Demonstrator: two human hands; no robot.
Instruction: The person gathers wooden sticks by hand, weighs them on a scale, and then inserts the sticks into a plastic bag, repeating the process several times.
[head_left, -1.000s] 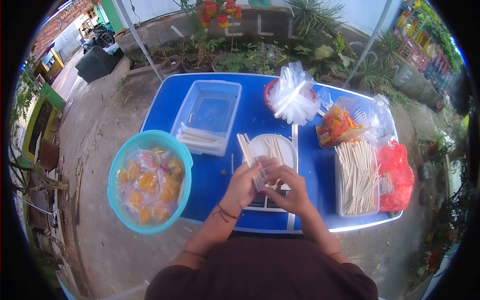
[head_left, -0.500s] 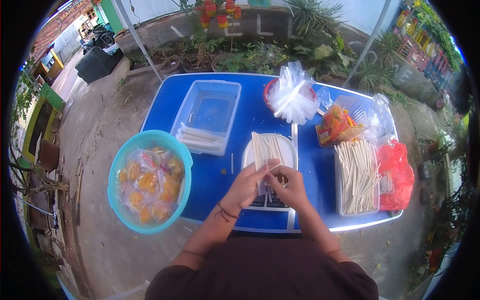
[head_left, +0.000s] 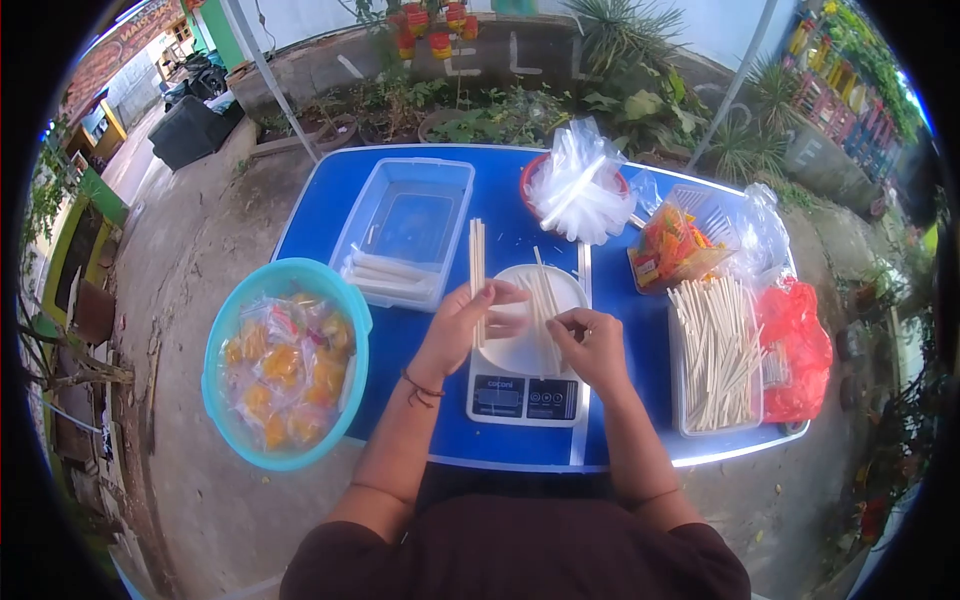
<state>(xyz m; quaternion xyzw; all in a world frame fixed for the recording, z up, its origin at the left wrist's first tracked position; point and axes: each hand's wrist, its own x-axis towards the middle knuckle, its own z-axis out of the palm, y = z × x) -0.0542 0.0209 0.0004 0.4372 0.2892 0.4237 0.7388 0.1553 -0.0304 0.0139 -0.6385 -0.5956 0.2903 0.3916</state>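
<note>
My left hand [head_left: 465, 325] is closed around a bundle of thin pale sticks [head_left: 477, 250], which stands nearly upright left of the digital kitchen scale [head_left: 526, 400]. Its other fingers stretch towards the scale's round white plate [head_left: 508, 352]. More thin sticks [head_left: 543, 305] lie fanned over the plate, their lower ends reaching its front edge. My right hand [head_left: 592, 345] pinches at the right side of these sticks, thumb and fingertips together. The scale's display is too small to read.
On the blue table [head_left: 330, 225], a clear tub [head_left: 415, 180] holds wrapped stick packs. A turquoise basin [head_left: 362, 300] with bagged orange food stands left. Rightward are a box of loose sticks [head_left: 715, 350], a red bag [head_left: 800, 345], a container of colourful packets [head_left: 675, 245] and plastic bags [head_left: 580, 190] in a red bowl.
My hands have moved apart. The left hand has shifted left with its bundle, while the right stays by the sticks over the scale. The scale's front panel now shows.
</note>
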